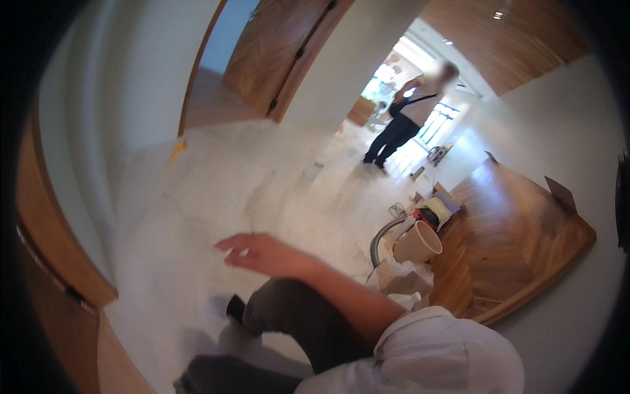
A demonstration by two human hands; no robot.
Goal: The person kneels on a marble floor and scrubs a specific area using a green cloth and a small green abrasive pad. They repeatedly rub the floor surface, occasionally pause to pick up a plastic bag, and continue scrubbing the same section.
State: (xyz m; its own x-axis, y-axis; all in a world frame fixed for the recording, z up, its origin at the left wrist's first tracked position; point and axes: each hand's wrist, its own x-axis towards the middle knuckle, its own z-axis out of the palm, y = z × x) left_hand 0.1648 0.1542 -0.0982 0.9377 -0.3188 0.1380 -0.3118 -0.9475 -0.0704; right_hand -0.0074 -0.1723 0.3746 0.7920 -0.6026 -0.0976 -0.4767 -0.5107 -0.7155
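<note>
My right hand (pixel 251 253) reaches out above my bent knee with bare, slightly curled fingers. The fingers are a little apart and nothing shows in them. Below the hand are my dark trouser leg (pixel 300 310) and a dark shoe (pixel 236 308). My left hand is out of view. The pale floor (pixel 197 216), marked with smudges, spreads before me. To the right of my forearm stand a beige bucket (pixel 418 244), a grey hose (pixel 379 241) and a red and black machine, possibly a vacuum cleaner (pixel 425 216), with a light cloth on it.
A large wooden panel with a chevron pattern (pixel 512 231) leans by the right wall. Clear plastic bags (pixel 403 278) lie beside the bucket. Farther off stands a person (pixel 413 113) with a shoulder strap. A wooden door (pixel 275 54) stands ajar; a yellow object (pixel 178 149) is near its frame.
</note>
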